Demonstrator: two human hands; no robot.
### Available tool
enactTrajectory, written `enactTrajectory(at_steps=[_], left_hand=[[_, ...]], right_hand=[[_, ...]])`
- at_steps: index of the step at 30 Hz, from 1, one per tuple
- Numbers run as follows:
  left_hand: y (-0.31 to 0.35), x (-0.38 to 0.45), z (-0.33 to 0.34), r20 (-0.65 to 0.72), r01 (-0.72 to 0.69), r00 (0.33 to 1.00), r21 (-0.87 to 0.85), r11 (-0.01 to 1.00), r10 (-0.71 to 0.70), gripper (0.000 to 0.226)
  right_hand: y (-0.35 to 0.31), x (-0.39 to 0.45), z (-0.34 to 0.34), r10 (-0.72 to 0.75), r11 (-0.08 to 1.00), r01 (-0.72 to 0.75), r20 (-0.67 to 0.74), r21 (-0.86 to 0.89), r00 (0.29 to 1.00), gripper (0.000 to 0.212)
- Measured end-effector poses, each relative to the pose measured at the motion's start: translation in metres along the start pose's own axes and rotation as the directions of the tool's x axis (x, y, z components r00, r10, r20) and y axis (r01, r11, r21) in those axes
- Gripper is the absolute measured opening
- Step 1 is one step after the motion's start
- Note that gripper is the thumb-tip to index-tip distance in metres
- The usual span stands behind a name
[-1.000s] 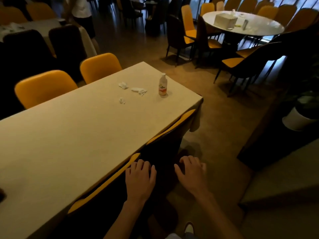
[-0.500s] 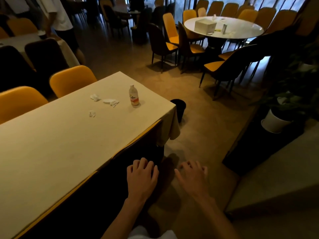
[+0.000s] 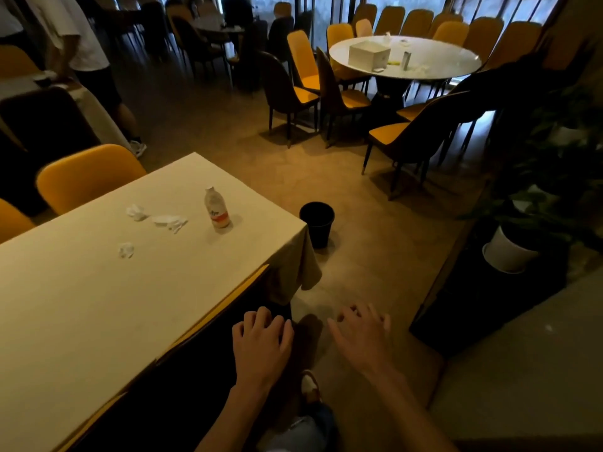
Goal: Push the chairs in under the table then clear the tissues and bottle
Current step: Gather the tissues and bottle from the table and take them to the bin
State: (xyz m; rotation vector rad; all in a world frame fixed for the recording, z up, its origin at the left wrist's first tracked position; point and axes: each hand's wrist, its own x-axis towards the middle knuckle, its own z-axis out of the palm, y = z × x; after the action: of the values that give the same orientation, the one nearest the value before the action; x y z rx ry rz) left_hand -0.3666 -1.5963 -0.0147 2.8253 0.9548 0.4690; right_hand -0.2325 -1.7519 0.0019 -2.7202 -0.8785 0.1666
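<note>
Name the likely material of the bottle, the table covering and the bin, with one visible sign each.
Bottle: probably clear plastic; translucent wall, printed label.
Table covering: seemingly cloth, matte; its corner hangs in soft folds.
Bin: possibly plastic, black, smooth; too dark to be sure.

Chairs [image 3: 208,324] pushed under the table [image 3: 98,305] show only thin yellow back edges, their seats hidden beneath the cloth, while the bottle [image 3: 216,207] label is too small to read and both forearms are cut off by the lower edge.
</note>
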Motion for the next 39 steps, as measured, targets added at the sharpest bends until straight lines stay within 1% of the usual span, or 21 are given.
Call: enactTrajectory(at_steps=[3, 6, 9, 12, 16, 20, 24, 26, 28, 32, 33, 36, 39], left_hand=[[0.014, 0.045, 0.027, 0.013, 0.01, 1.0, -0.01, 1.0, -0.01, 0.033], [0.032, 0.093, 0.051, 0.041, 0.038, 0.998, -0.02, 0.999, -0.037, 0.035], [0.05, 0.141, 0.062, 0.026, 0.055, 0.998, -0.039, 0.998, -0.054, 0.035], [0.066, 0.187, 0.068, 0.02, 0.035, 0.999, -0.043, 0.998, -0.035, 0.037], [0.087, 0.239, 0.077, 0.017, 0.021, 1.0, -0.069, 0.997, -0.02, 0.039], [0.114, 0.283, 0.091, 0.013, 0.029, 1.0, -0.101, 0.994, -0.028, 0.039], [0.14, 0.327, 0.118, -0.009, 0.046, 0.999, -0.074, 0.996, -0.047, 0.038], [0.157, 0.353, 0.135, -0.022, 0.099, 0.995, -0.064, 0.993, -0.101, 0.037], [0.174, 0.378, 0.149, -0.017, 0.163, 0.986, -0.06, 0.985, -0.164, 0.036], [0.21, 0.421, 0.164, 0.061, 0.286, 0.957, -0.033, 0.958, -0.284, 0.038], [0.216, 0.43, 0.165, 0.062, 0.318, 0.947, -0.022, 0.948, -0.316, 0.039], [0.23, 0.45, 0.162, -0.034, 0.423, 0.906, 0.003, 0.906, -0.423, 0.039], [0.233, 0.462, 0.159, -0.053, 0.506, 0.862, 0.054, 0.861, -0.503, 0.032]], right_hand=[[0.015, 0.05, -0.009, -0.019, 1.0, 0.019, -0.002, -0.005, 1.0, 0.038], [0.029, 0.104, -0.019, -0.031, 0.999, 0.031, 0.032, -0.019, 0.999, 0.039], [0.039, 0.151, -0.028, -0.035, 0.998, 0.037, 0.044, -0.056, 0.998, 0.037], [0.05, 0.191, -0.039, -0.01, 0.998, 0.013, 0.036, -0.062, 0.999, 0.036], [0.069, 0.238, -0.049, 0.027, 0.999, -0.026, 0.033, -0.046, 0.999, 0.038], [0.097, 0.288, -0.059, 0.01, 1.0, -0.01, 0.015, -0.011, 1.0, 0.034], [0.127, 0.348, -0.059, -0.015, 1.0, 0.014, 0.028, 0.009, 1.0, 0.034], [0.143, 0.384, -0.057, -0.039, 0.999, 0.038, 0.032, 0.027, 0.999, 0.04], [0.16, 0.419, -0.057, -0.093, 0.995, 0.092, 0.049, 0.028, 0.994, 0.045], [0.192, 0.485, -0.067, -0.172, 0.985, 0.171, 0.092, 0.013, 0.981, 0.034], [0.198, 0.502, -0.071, -0.194, 0.981, 0.194, 0.114, 0.01, 0.974, 0.032], [0.209, 0.547, -0.079, -0.27, 0.962, 0.271, 0.153, 0.015, 0.951, 0.027], [0.204, 0.584, -0.079, -0.396, 0.918, 0.391, 0.145, 0.064, 0.907, 0.022]])
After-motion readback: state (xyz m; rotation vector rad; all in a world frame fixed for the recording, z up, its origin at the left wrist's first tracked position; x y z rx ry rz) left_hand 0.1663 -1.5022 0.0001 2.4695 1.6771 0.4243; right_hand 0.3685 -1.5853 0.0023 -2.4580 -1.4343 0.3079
